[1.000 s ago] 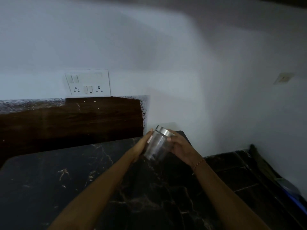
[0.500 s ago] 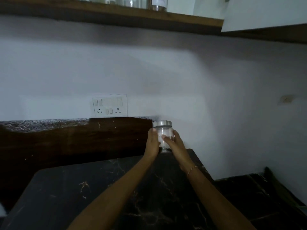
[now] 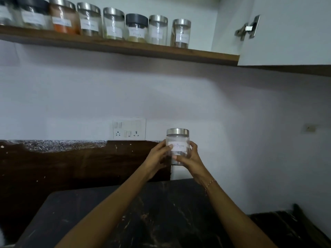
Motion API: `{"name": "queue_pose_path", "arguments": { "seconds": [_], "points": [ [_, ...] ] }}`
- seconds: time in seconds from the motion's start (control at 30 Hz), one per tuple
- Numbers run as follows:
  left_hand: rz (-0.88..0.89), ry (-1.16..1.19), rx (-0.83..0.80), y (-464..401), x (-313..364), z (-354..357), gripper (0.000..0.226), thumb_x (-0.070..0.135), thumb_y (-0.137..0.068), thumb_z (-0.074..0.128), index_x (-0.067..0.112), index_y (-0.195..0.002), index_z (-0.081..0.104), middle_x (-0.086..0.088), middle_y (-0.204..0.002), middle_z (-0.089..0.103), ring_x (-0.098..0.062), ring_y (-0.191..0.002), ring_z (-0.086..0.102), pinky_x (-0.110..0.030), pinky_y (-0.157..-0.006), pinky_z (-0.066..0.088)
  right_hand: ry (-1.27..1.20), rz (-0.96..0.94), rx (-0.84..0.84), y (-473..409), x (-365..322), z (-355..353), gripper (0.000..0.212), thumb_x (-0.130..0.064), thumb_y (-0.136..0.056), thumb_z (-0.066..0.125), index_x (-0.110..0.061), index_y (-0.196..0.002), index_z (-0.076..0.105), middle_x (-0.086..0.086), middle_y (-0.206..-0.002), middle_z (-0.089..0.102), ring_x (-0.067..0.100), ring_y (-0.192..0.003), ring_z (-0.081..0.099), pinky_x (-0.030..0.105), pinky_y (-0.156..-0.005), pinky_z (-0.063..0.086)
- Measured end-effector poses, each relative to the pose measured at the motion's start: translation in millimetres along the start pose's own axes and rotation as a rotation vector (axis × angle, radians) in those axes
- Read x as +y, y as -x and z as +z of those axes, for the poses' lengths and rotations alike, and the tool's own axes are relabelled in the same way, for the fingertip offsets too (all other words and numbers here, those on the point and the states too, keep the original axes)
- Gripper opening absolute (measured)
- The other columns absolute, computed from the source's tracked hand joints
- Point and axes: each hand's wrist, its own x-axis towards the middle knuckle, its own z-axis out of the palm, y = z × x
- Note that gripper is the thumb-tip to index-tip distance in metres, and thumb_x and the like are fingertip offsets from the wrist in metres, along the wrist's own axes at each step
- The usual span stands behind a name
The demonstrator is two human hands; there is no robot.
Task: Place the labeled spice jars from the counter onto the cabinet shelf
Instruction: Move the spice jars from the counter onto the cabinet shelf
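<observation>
The jar (image 3: 177, 146) is clear glass with a metal lid and a paper label reading partly "Pepper". It looks nearly empty, so it is probably light, but the glass is hard, smooth and breakable, and likely slick under the fingers. The safest hold is round the straight body below the lid, not by the lid alone, which might turn or come loose.

It is held upright in the air above the far edge of the dark tabletop (image 3: 161, 221), in front of the white wall and just right of the wall socket (image 3: 129, 129), well below the shelf (image 3: 125, 48).

Both hands are clamped on it. The left hand (image 3: 158, 155) wraps the left side, its thumb lying across the front beside the label. The right hand (image 3: 189, 159) cups the right side and lower front, fingers curled round the glass.

On the shelf a row of labeled jars (image 3: 114, 24) already stands, with bare space at its right end near the open cabinet door (image 3: 286, 33).
</observation>
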Motion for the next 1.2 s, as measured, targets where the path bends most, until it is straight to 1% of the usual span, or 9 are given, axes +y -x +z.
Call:
{"name": "queue_pose_path", "arguments": {
  "seconds": [0.17,0.27,0.33,0.53,0.67,0.8,0.9,1.1,1.2],
  "points": [
    [0.117,-0.060,0.061,-3,33,-2,0.055,0.020,-0.083,0.066,0.023,-0.135,0.046,-0.008,-0.123,0.061,-0.024,-0.112,0.060,-0.043,-0.088,0.054,0.238,-0.092,0.107,-4,-37,2,0.078,-0.023,-0.077,0.075,-0.025,-0.140,0.030,0.002,-0.139,0.036,0.008,-0.114,0.040,0.007,-0.071,0.043],
    [0.248,-0.147,0.068,-12,62,4,0.052,0.016,-0.081,0.069,0.028,-0.129,0.052,-0.001,-0.116,0.064,-0.019,-0.107,0.060,-0.021,-0.073,0.056,0.196,-0.163,0.177,-8,-60,3,0.079,-0.021,-0.075,0.077,-0.025,-0.139,0.032,0.001,-0.136,0.041,0.010,-0.113,0.044,0.006,-0.071,0.045],
    [0.322,-0.238,0.099,-18,84,10,0.056,0.014,-0.078,0.072,0.025,-0.129,0.052,-0.005,-0.117,0.061,-0.020,-0.107,0.058,-0.019,-0.076,0.052,0.138,-0.206,0.212,-9,-77,1,0.078,-0.017,-0.074,0.077,-0.025,-0.138,0.032,-0.001,-0.133,0.044,0.010,-0.111,0.047,0.007,-0.067,0.048],
    [0.519,-0.335,0.205,-35,149,43,0.055,0.020,-0.077,0.074,0.012,-0.128,0.054,-0.007,-0.123,0.060,-0.019,-0.111,0.056,-0.028,-0.091,0.049,0.099,-0.394,0.297,-30,-143,-21,0.072,-0.007,-0.074,0.075,-0.019,-0.133,0.036,0.000,-0.133,0.048,0.017,-0.119,0.050,0.016,-0.084,0.049],
    [0.595,-0.329,0.252,-53,193,67,0.053,0.020,-0.079,0.072,0.008,-0.127,0.054,-0.010,-0.119,0.062,-0.021,-0.108,0.058,-0.026,-0.086,0.049,0.144,-0.504,0.373,-54,-187,-32,0.074,-0.006,-0.075,0.072,-0.020,-0.138,0.036,0.001,-0.134,0.043,0.016,-0.123,0.046,0.030,-0.100,0.046],
    [0.697,-0.294,0.264,-78,231,88,0.049,0.017,-0.078,0.073,0.003,-0.122,0.056,-0.012,-0.114,0.065,-0.022,-0.105,0.062,-0.025,-0.082,0.053,0.209,-0.591,0.441,-84,-226,-52,0.072,-0.012,-0.074,0.073,-0.017,-0.138,0.039,0.001,-0.128,0.042,0.015,-0.118,0.047,0.029,-0.098,0.045],
    [0.795,-0.393,0.358,-103,260,104,0.050,0.020,-0.076,0.075,0.002,-0.119,0.059,-0.015,-0.107,0.066,-0.024,-0.097,0.064,-0.033,-0.082,0.056,0.213,-0.649,0.442,-109,-252,-70,0.062,-0.013,-0.073,0.074,-0.017,-0.128,0.046,0.009,-0.127,0.050,0.019,-0.114,0.053,0.029,-0.090,0.051],
    [0.664,-0.497,0.390,-170,301,118,0.046,0.021,-0.080,0.071,0.002,-0.119,0.056,-0.015,-0.111,0.064,-0.026,-0.102,0.062,-0.032,-0.082,0.053,0.370,-0.602,0.456,-167,-287,-106,0.063,-0.015,-0.072,0.076,-0.009,-0.129,0.048,0.014,-0.125,0.055,0.024,-0.112,0.055,0.039,-0.091,0.052],
    [0.489,-0.380,0.364,-204,317,116,0.034,0.015,-0.087,0.059,0.002,-0.118,0.056,-0.015,-0.118,0.062,-0.027,-0.107,0.060,-0.034,-0.086,0.048,0.428,-0.552,0.420,-197,-295,-117,0.060,-0.010,-0.072,0.075,-0.005,-0.125,0.049,0.016,-0.122,0.058,0.026,-0.110,0.057,0.031,-0.083,0.052]
  ]
}}
